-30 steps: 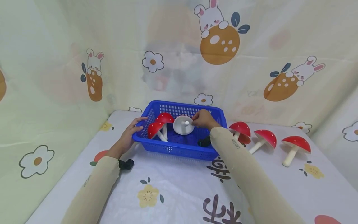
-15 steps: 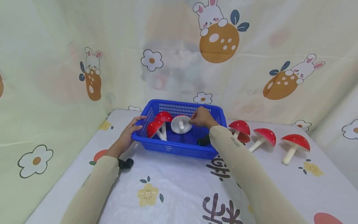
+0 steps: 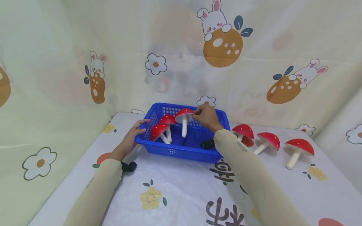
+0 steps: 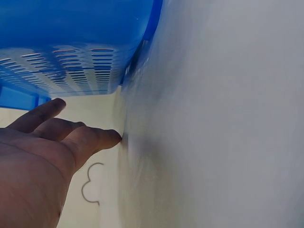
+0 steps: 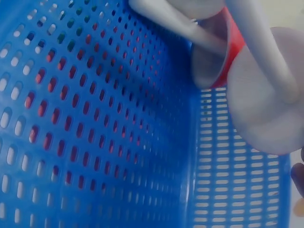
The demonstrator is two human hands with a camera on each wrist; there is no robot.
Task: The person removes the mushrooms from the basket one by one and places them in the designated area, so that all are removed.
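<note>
Since a second ago the held mushroom (image 3: 184, 121) has swung round: its pale underside faced me then, and now I see the red cap uppermost and the stem hanging down. The right hand (image 3: 207, 117) pinches the cap's edge with its fingers (image 3: 196, 115). The held mushroom is inside the blue basket (image 3: 181, 152); I can't tell whether the stem touches the bottom. The left hand (image 3: 130, 137) rests at the basket's left end, fingers extended and loose, gripping nothing. Two red mushrooms (image 3: 168, 119) lean inside beside the held one, and more mushrooms (image 3: 268, 138) lie on the counter (image 3: 181, 185) to the right.
</note>
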